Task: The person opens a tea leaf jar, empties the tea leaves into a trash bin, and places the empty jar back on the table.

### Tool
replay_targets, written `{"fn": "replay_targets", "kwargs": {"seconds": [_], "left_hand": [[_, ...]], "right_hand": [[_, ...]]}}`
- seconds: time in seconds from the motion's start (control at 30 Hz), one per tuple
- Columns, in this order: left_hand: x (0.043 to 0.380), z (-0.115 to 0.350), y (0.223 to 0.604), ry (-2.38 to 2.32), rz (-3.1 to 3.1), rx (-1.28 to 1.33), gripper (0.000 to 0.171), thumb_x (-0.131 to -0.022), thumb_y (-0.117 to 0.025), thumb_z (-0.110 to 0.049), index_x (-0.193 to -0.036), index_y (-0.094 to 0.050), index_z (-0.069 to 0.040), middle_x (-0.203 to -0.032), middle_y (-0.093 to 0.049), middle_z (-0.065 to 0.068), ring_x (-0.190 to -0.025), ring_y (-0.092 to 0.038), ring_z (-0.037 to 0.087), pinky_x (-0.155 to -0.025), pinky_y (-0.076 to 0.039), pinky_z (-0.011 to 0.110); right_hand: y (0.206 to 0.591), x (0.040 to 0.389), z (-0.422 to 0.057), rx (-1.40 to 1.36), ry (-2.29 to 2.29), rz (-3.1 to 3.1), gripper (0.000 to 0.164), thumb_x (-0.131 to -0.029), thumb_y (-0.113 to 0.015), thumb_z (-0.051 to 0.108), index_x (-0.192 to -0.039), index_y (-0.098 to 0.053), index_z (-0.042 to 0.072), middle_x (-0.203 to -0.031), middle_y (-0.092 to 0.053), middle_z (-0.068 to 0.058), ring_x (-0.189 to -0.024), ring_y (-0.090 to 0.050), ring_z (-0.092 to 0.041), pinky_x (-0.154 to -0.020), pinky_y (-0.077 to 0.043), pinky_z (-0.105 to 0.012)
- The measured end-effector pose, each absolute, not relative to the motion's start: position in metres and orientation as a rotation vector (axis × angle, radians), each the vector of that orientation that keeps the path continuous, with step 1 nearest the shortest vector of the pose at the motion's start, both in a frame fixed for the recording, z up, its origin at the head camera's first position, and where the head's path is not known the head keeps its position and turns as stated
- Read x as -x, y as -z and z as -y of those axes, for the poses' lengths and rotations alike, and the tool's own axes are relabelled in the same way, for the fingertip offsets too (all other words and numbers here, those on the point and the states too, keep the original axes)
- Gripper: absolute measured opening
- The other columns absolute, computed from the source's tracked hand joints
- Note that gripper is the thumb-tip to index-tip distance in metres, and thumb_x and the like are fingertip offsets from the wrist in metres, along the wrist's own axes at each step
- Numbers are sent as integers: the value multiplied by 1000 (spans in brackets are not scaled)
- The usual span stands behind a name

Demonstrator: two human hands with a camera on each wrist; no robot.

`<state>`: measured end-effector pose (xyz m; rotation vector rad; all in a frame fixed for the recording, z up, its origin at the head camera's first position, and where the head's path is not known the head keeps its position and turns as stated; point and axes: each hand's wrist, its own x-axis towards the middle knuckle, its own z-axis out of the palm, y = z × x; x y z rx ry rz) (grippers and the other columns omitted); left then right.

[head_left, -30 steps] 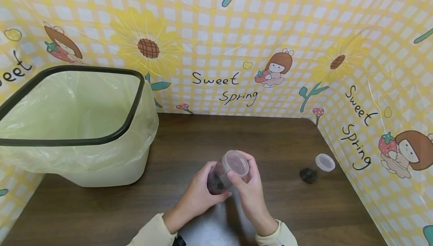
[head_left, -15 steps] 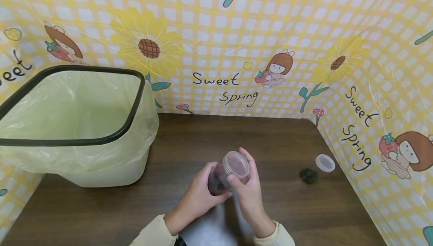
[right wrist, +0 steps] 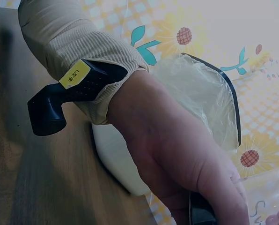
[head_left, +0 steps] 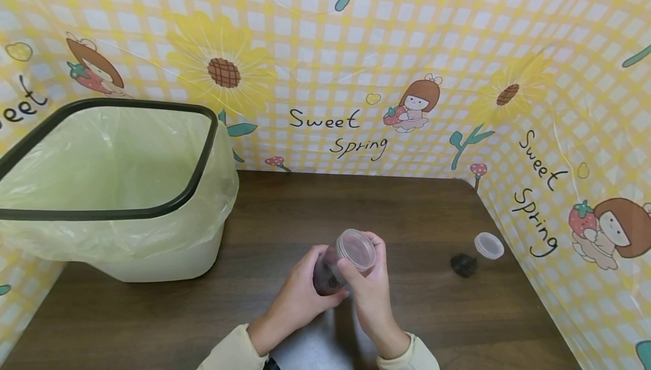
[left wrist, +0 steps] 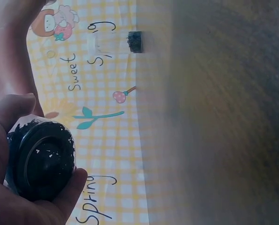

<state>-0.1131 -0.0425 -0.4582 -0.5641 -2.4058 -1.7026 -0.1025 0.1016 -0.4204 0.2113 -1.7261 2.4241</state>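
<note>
A clear plastic jar [head_left: 325,274] with dark contents is held up over the table, tilted with its translucent lid [head_left: 359,248] toward the upper right. My left hand [head_left: 299,286] grips the lower body, thumb on one side and fingers on the other. My right hand [head_left: 372,299] grips the lid, its thumb on the near rim and its fingers round the far side. In the left wrist view the jar's round base [left wrist: 48,161] faces the camera, dark flakes packed inside. The right wrist view shows mostly the left hand [right wrist: 177,136] and the dark base of the jar [right wrist: 201,211].
A second clear jar [head_left: 489,245], dark stuff [head_left: 464,265] at its bottom, stands at the right of the brown table [head_left: 285,206]. A bin [head_left: 168,254] lined with a pale yellow bag stands at the left. Patterned sheeting [head_left: 325,76] rises behind and at the right.
The right hand's fingers, lifted off the lid half a second ago, are back round it, and the hand has turned slightly. The left hand and jar have barely moved.
</note>
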Motion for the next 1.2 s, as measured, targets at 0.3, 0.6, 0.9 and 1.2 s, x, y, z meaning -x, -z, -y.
{"fn": "replay_targets", "kwargs": {"seconds": [0.3, 0.6, 0.9, 1.2], "left_hand": [[113, 44, 458, 1737, 2422, 539, 71, -70, -94, -17, -130, -55, -18, -115, -65, -11, -102, -60, 10, -92, -48, 32], [114, 44, 458, 1730, 2416, 565, 73, -70, -94, -16, -131, -54, -17, -113, -66, -8, -101, -61, 11, -91, -50, 34], [115, 45, 458, 1737, 2418, 556, 72, -69, -94, -16, -129, -56, -16, -112, -67, -9, -101, -62, 10, -92, -49, 33], [116, 50, 461, 1769, 2385, 577, 72, -69, -95, -15, -129, -55, -17, -112, -67, -8, -103, -63, 13, -92, -49, 31]], "right_hand": [[421, 104, -105, -289, -2419, 1756, 58, -91, -70, 2, -143, -44, -1, -133, -58, -9, -120, -57, -19, -102, -46, -31], [423, 106, -109, -378, -2430, 1707, 57, -93, -66, 4, -144, -43, -4, -134, -60, -7, -122, -57, -19, -104, -45, -31], [418, 110, -114, -452, -2411, 1662, 49, -96, -63, 4, -142, -47, 2, -131, -61, -8, -120, -57, -19, -102, -45, -30], [412, 114, -124, -494, -2410, 1564, 52, -100, -58, 2, -146, -39, -9, -143, -55, -20, -132, -52, -24, -109, -44, -36]]}}
